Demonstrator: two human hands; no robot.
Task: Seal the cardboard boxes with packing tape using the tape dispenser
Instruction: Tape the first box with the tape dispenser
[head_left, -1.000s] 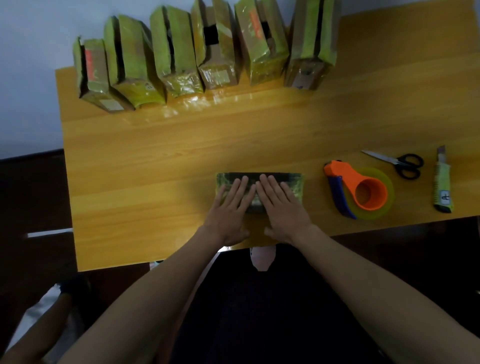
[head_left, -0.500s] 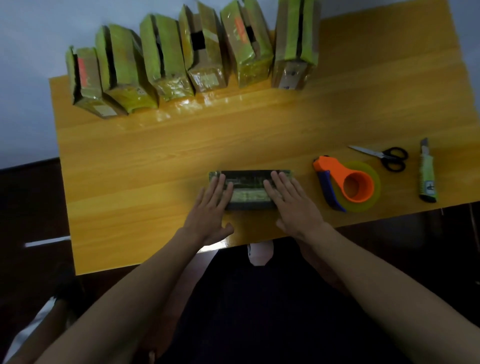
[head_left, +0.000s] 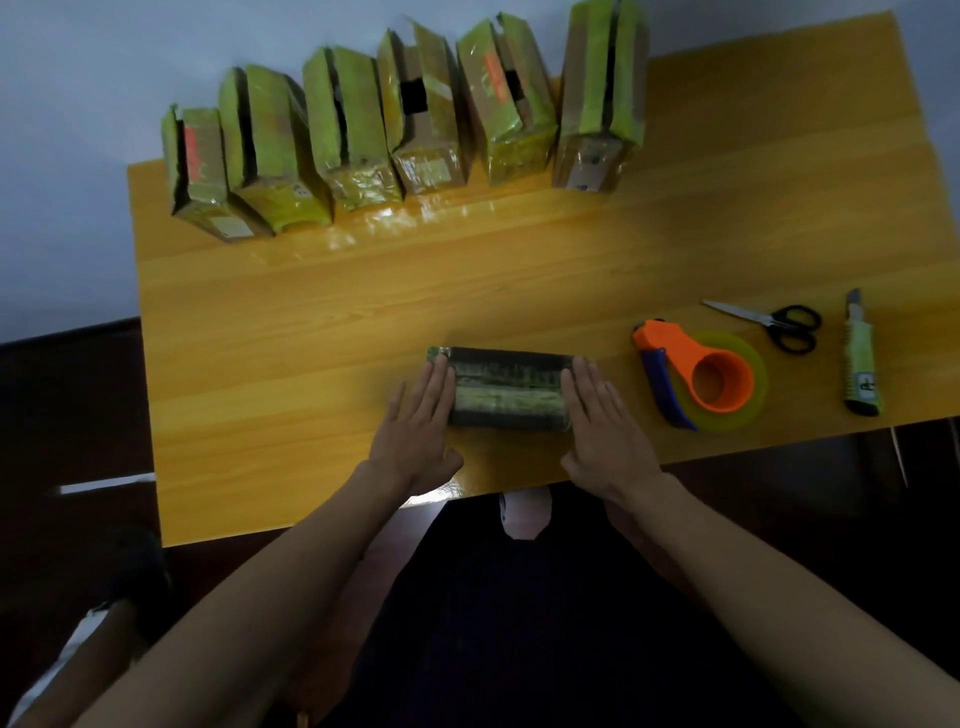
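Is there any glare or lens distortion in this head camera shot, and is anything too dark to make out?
Head view: glare streaks the table below the standing boxes; wide-angle bending curves the table edges; the floor and lap are too dark to read.

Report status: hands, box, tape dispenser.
Left hand and right hand flat, pressing the ends of the box. Tape dispenser untouched, right of box. Nothing in the way.
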